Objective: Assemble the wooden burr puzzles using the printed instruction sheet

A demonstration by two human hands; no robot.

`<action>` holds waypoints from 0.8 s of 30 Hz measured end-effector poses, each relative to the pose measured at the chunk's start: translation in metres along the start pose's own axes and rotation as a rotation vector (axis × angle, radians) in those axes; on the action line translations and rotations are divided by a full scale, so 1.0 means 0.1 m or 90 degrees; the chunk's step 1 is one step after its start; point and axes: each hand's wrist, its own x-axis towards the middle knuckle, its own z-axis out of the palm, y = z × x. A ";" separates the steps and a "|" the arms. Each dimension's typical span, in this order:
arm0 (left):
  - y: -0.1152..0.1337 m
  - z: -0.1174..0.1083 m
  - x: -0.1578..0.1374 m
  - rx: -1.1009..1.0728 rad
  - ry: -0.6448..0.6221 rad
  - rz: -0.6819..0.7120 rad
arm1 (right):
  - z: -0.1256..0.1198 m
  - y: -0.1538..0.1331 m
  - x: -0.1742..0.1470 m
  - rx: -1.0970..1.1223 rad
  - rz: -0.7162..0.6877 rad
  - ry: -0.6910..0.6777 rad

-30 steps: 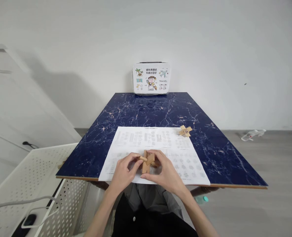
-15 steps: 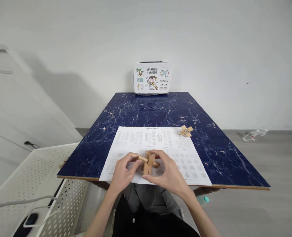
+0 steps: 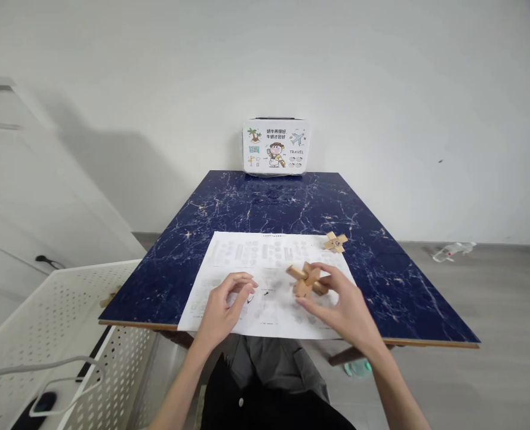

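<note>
My right hand (image 3: 343, 301) grips a wooden burr puzzle (image 3: 307, 280) made of crossed, interlocking bars. Thumb and fingers hold it from the right side, just over the printed sheet (image 3: 229, 257). One bar juts out of the puzzle toward the upper left. My left hand (image 3: 229, 304) rests over the sheet's left half, holding nothing, with its fingers curved and the thumb a little apart from them. A second wooden burr puzzle (image 3: 335, 242), a small cross shape with a mark on it, sits at the sheet's upper right corner.
The sheet lies on a blue marbled table (image 3: 274, 209). A white cartoon-printed case (image 3: 276, 146) stands at the table's back, before the wall. On the left is a white perforated basket (image 3: 117, 358) with a cable (image 3: 36, 367). A clear plastic bottle (image 3: 453, 251) lies on the floor.
My right hand has carried the wooden puzzle to the right. My left hand has let go of the puzzle's bar and stays near its former spot.
</note>
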 end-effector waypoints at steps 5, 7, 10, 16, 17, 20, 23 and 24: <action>0.02 0.01 0.00 0.011 0.005 -0.021 | -0.32 0.39 0.04 -0.042 0.129 0.124; 0.03 0.01 0.00 0.019 0.006 -0.026 | -0.36 0.49 0.08 -0.043 0.174 0.164; 0.05 0.01 0.00 0.033 0.008 -0.027 | -0.36 0.59 0.16 -0.043 0.199 0.212; 0.03 0.02 0.01 0.041 0.010 -0.023 | -0.34 0.75 0.25 -0.021 0.222 0.246; 0.02 0.02 0.02 0.042 0.008 -0.021 | -0.35 0.77 0.24 -0.025 0.224 0.243; 0.02 0.02 0.02 0.051 0.008 -0.015 | -0.35 0.79 0.18 -0.057 0.208 0.257; 0.02 0.02 0.02 0.058 0.012 -0.015 | -0.30 0.64 0.07 -0.102 0.134 0.355; 0.02 0.02 0.02 0.059 0.013 -0.015 | -0.27 0.57 0.03 -0.114 0.095 0.401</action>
